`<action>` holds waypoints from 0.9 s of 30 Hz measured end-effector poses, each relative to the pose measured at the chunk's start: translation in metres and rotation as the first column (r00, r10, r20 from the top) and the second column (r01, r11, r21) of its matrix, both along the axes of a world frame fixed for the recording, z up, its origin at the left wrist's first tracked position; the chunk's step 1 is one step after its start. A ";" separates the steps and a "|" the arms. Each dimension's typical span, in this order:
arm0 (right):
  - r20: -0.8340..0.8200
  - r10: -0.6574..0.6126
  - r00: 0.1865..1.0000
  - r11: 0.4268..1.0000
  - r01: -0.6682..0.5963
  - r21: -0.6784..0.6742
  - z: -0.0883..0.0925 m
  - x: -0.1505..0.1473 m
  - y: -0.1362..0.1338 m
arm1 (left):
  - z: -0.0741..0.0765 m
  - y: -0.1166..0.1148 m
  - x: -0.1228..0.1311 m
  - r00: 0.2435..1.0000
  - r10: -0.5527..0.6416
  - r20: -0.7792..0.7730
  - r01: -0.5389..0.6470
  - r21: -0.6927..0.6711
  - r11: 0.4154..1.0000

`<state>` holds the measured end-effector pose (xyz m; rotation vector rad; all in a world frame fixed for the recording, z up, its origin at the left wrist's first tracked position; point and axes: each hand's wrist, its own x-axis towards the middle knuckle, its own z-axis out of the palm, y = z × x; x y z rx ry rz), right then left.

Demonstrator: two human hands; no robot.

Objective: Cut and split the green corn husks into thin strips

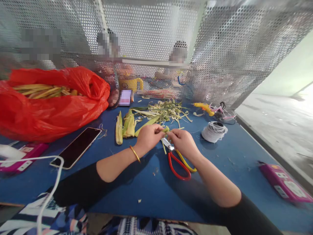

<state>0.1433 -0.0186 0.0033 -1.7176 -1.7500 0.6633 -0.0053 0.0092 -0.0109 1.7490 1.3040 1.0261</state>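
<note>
My left hand [149, 139], with a gold bangle at the wrist, is closed with its fingertips pinching a small piece of green husk [166, 129]. From the other side, my right hand [184, 143] pinches the same piece. Just below the fingers lie scissors [179, 166] with one red and one yellow handle, blades partly behind my right hand. A longer green husk [150, 123] rests behind my left hand. Two pale green husk bundles, a thin one [119, 129] and a wider one [128, 124], lie to the left. Behind both hands spreads a heap of shredded green trimmings [168, 111].
A red plastic bag [80, 107] of dried husks fills the back left, near a dark phone [77, 147]. A spool of white string [214, 132], glasses [223, 114] and a purple box [285, 182] are at right. A perforated metal screen [151, 32] stands behind.
</note>
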 end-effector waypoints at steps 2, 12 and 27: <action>0.033 -0.007 0.999 1.000 0.006 0.023 0.000 0.000 -0.001 | 0.002 -0.004 -0.001 0.990 0.001 -0.143 0.009 0.067 0.998; -0.305 -0.063 0.950 0.998 0.065 -0.001 -0.004 0.001 0.002 | 0.012 -0.005 -0.005 0.933 -0.130 -0.335 0.170 0.093 0.981; -0.387 -0.052 0.921 0.997 0.025 -0.075 -0.002 0.007 0.008 | 0.017 -0.003 -0.007 0.891 -0.369 -0.266 0.361 -0.077 0.929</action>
